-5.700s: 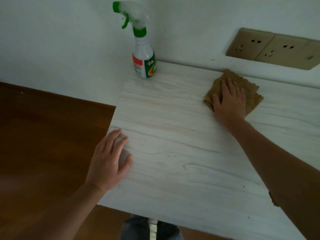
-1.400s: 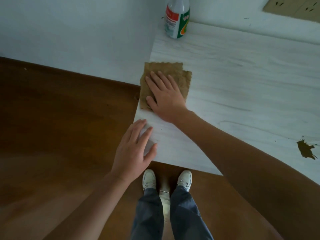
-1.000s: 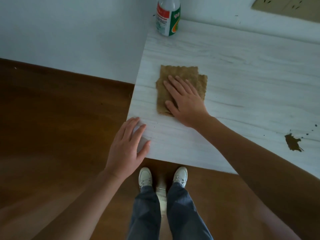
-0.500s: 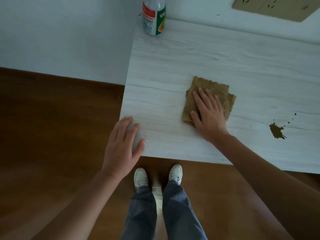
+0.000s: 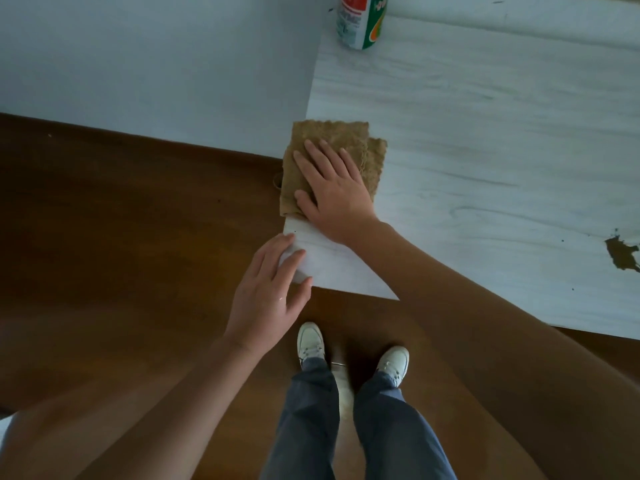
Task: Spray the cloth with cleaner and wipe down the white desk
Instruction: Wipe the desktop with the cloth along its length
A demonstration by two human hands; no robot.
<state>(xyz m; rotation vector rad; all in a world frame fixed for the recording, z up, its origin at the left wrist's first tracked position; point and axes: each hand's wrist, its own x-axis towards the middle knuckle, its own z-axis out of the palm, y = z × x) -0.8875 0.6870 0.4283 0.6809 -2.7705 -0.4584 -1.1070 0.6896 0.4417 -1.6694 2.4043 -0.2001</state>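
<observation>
A folded brown cloth [image 5: 360, 140] lies at the left edge of the white desk [image 5: 485, 133], its left side hanging slightly over that edge. My right hand [image 5: 332, 188] presses flat on the cloth with straight, spread fingers. My left hand [image 5: 270, 292] rests open on the desk's near left corner. The cleaner spray bottle [image 5: 362, 22] stands at the desk's far left corner by the wall; only its lower body shows.
A brown stain [image 5: 623, 256] with small specks around it marks the desk at the right. The white wall [image 5: 156, 64] stands behind. Brown wooden floor [image 5: 121, 254] lies left of and below the desk, with my legs and white shoes [image 5: 311, 341] on it.
My right hand has slid the cloth back left, from the desk's middle front to its left edge. My left hand stays on the near corner.
</observation>
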